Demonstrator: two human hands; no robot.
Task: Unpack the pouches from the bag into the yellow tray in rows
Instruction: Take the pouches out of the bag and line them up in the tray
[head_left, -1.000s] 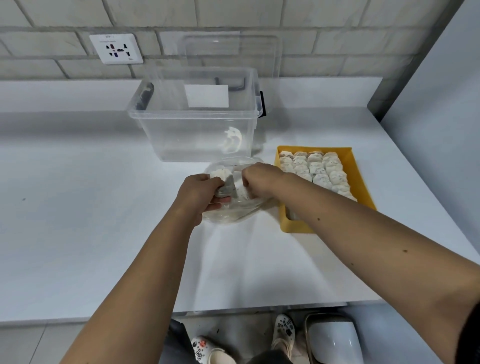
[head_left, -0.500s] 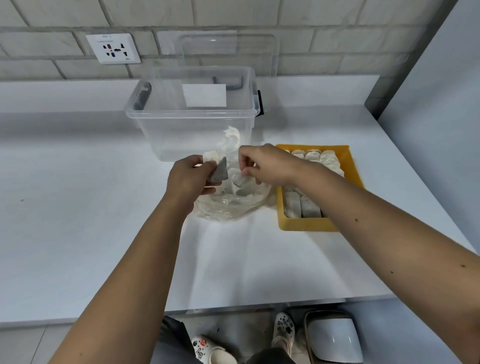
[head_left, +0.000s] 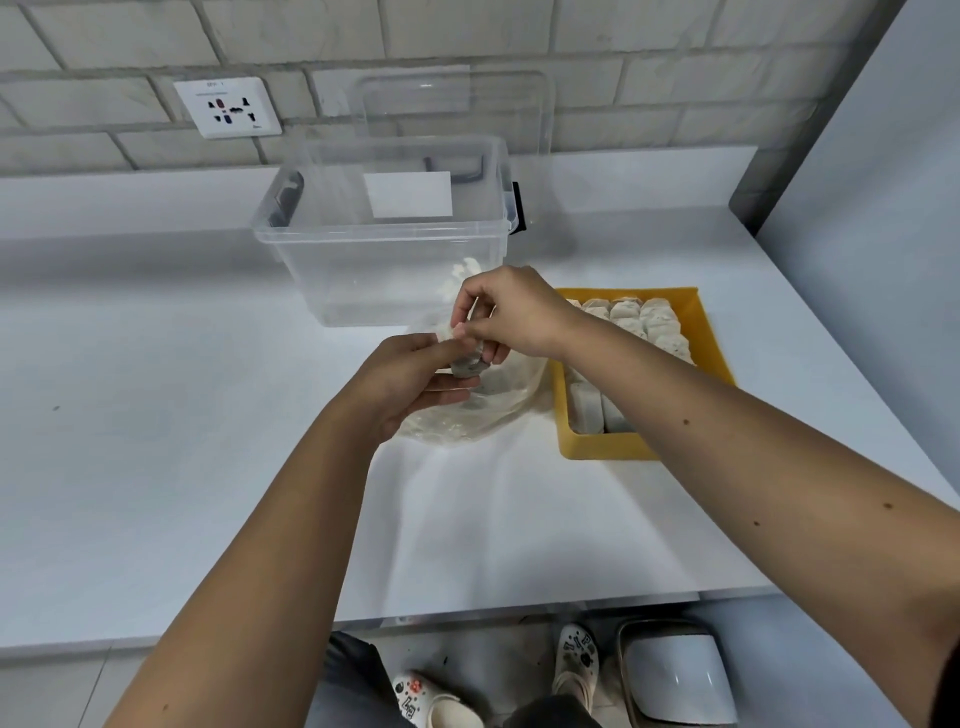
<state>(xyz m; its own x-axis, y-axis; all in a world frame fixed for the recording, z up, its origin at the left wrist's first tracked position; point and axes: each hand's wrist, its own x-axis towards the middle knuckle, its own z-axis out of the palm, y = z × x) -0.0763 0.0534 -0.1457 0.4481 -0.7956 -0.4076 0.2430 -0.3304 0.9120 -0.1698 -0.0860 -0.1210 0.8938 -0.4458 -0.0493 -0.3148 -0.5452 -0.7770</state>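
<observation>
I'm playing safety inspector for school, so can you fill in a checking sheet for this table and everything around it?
Surface: white table, smooth.
Job's things: clear bag lies on the table beside the yellow tray; pouches sit in rows in the tray; one pouch is held above the bag.
Clutter: clear storage box behind the bag; a clear lid leans on the wall.
Hands: left hand and right hand both hold the pouch with curled fingers.
Cables: nothing seen.
Surroundings: brick wall with a socket; white bin on the floor.
</observation>
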